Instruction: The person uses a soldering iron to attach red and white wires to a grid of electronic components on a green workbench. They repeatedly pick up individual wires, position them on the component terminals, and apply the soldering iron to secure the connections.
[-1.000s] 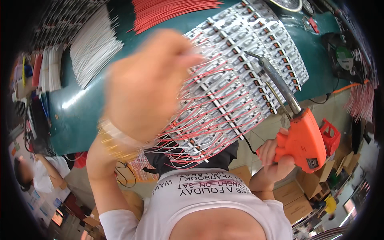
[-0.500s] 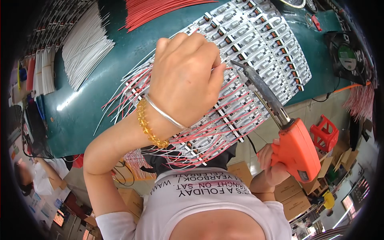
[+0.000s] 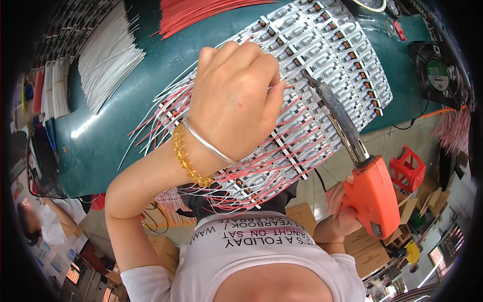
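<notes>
My left hand (image 3: pixel 234 93), with a yellow bead bracelet and a silver bangle at the wrist, is closed over the panel of small circuit boards (image 3: pixel 314 60). Its thumb and forefinger pinch together, and red wire shows at the thumb tip; most of what lies in the fist is hidden. An orange soldering gun (image 3: pixel 373 196) is gripped by my right hand (image 3: pixel 344 204). The gun's tip points up and left, just right of my left thumb, over the boards. Many red and white wires (image 3: pixel 261 163) trail from the boards on the near and left side.
A bundle of white wires (image 3: pixel 108 58) and a bundle of red wires (image 3: pixel 201 12) lie on the green table (image 3: pixel 161 60). A black fan (image 3: pixel 437 75) stands at the right. Beyond the table's near edge are a red stool (image 3: pixel 408 168) and cardboard boxes (image 3: pixel 365 246).
The soldering gun's tip has moved slightly right, away from my left thumb, and the gun has tilted a little. My left hand has barely moved.
</notes>
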A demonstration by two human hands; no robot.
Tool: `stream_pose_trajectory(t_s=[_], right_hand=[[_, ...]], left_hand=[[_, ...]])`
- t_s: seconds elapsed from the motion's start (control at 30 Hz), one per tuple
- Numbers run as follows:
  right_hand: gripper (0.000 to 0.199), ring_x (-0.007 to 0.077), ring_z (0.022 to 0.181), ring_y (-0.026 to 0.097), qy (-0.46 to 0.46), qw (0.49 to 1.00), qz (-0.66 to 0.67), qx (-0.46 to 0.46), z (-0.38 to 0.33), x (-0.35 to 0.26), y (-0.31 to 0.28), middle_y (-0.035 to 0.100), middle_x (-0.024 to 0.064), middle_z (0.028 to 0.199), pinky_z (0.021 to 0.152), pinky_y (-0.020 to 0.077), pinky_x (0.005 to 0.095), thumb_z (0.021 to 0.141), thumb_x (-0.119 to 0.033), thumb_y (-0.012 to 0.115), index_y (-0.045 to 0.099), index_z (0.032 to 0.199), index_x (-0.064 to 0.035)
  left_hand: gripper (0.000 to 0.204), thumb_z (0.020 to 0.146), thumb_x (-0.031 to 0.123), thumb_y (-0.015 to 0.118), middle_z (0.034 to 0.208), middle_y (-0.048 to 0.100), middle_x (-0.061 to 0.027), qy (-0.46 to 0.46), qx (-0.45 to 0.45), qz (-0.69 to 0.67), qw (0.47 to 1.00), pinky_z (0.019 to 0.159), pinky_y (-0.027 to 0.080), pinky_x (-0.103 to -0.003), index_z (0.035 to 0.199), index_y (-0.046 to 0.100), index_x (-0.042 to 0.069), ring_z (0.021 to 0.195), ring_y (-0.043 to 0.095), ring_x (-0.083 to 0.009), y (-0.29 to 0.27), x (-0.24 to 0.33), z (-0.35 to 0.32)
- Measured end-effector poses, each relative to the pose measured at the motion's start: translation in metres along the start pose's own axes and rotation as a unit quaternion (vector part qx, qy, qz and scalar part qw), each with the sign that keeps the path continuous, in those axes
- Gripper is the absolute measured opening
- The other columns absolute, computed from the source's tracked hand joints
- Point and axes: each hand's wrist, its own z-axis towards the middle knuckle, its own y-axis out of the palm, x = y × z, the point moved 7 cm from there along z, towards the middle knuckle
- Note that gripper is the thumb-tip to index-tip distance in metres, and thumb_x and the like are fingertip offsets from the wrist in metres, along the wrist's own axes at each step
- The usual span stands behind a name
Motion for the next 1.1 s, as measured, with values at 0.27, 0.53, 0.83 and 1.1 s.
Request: stream_pose_trajectory(t_s=[0.27,0.53,0.83,1.1], right_hand=[[0.078,0.0088,0.038,0.041,-0.009,1.0,0.028,-0.007,0.001,-0.009,0.004,0.043,-0.0024,0.048,0.043,0.0384,0.0238,0.084,-0.056,0.058,0.041,0.124,0.0099],[0.079,0.009,0.039,0.041,0.034,0.999,0.02,-0.014,-0.008,-0.006,0.0,0.043,-0.0029,0.048,0.043,0.0375,0.0238,0.084,-0.057,0.057,0.041,0.124,0.0095],[0.071,0.0094,0.043,0.043,0.058,0.998,0.001,-0.034,-0.008,0.001,0.002,0.045,-0.0019,0.053,0.045,0.0379,0.0248,0.081,-0.058,0.06,0.048,0.11,0.0053],[0.069,0.0097,0.048,0.045,0.026,0.999,-0.043,0.0,-0.019,0.006,-0.01,0.047,-0.0016,0.058,0.048,0.0388,0.0246,0.081,-0.055,0.063,0.05,0.109,0.0062]], left_hand=[[0.011,0.07,0.006,0.072,0.071,0.058,-0.0045,0.027,0.07,-0.017,0.997,0.071,0.037,-0.031,0.067,0.061,0.006,0.069,0.055,-0.0216,-0.011,0.002,-0.001],[0.012,0.07,0.008,0.073,0.064,0.057,-0.0012,-0.001,0.004,-0.038,0.999,0.073,0.035,-0.033,0.068,0.061,0.007,0.065,0.052,-0.0196,0.004,0.009,-0.008],[0.011,0.072,0.006,0.071,0.064,0.055,-0.0018,0.02,0.035,0.004,0.999,0.071,0.034,-0.033,0.071,0.059,0.008,0.064,0.05,-0.0197,0.007,0.013,-0.01],[0.013,0.072,0.006,0.071,0.064,0.055,-0.0015,0.031,0.049,0.029,0.998,0.069,0.034,-0.033,0.07,0.058,0.008,0.063,0.049,-0.0197,0.009,0.014,-0.011]])
